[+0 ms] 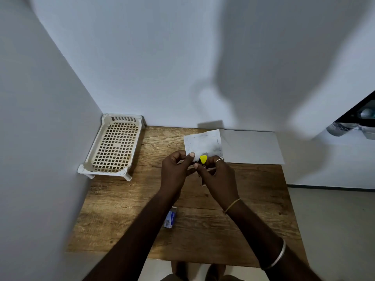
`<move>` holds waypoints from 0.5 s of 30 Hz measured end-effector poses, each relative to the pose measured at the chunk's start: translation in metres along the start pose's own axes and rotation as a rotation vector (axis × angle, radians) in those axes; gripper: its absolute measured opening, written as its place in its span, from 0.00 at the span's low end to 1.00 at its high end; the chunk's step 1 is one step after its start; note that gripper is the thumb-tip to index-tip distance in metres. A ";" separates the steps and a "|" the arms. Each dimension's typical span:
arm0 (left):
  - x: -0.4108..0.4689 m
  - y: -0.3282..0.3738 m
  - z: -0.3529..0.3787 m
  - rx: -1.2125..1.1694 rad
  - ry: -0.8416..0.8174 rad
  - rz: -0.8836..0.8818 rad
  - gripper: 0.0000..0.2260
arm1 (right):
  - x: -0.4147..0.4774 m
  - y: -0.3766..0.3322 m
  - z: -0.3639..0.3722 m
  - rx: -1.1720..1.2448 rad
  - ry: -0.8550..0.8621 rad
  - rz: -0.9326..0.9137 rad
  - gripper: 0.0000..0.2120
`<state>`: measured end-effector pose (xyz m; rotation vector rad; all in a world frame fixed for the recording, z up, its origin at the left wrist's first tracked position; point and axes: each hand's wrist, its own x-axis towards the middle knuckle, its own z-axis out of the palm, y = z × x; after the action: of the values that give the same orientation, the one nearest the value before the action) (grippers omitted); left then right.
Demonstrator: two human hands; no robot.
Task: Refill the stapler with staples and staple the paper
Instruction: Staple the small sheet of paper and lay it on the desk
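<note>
At the centre of the frame the left hand pinches the lower edge of the paper while the right hand curls round the yellow-tipped stapler at that edge — the sheet looks light and floppy, best pinched close beside the small, rigid stapler.

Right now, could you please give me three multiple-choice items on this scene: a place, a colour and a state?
1. Where does the basket stand? A. far left corner of the table B. near right corner C. the floor
2. What colour is the top of the stapler? A. red B. yellow C. green
3. What is the left hand doing? A. lying flat B. pinching the small paper C. hanging idle
Answers: 1 A, it sits against both walls; 2 B, its yellow tip shows plainly; 3 B, its thumb presses the sheet's corner.
</note>
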<state>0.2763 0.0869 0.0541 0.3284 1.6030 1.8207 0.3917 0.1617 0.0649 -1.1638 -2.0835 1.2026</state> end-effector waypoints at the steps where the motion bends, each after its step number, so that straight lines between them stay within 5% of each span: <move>1: 0.001 0.000 0.000 0.000 0.007 -0.004 0.04 | 0.000 0.001 -0.001 0.007 -0.004 0.004 0.11; 11: 0.003 -0.002 -0.002 -0.034 0.061 -0.073 0.07 | -0.002 0.014 0.003 0.074 -0.071 0.067 0.13; 15: 0.006 -0.001 -0.003 -0.053 0.077 -0.098 0.07 | 0.001 0.014 0.001 0.282 -0.134 0.170 0.13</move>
<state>0.2708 0.0886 0.0509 0.1543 1.5909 1.8171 0.3967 0.1655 0.0524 -1.1721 -1.8569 1.6346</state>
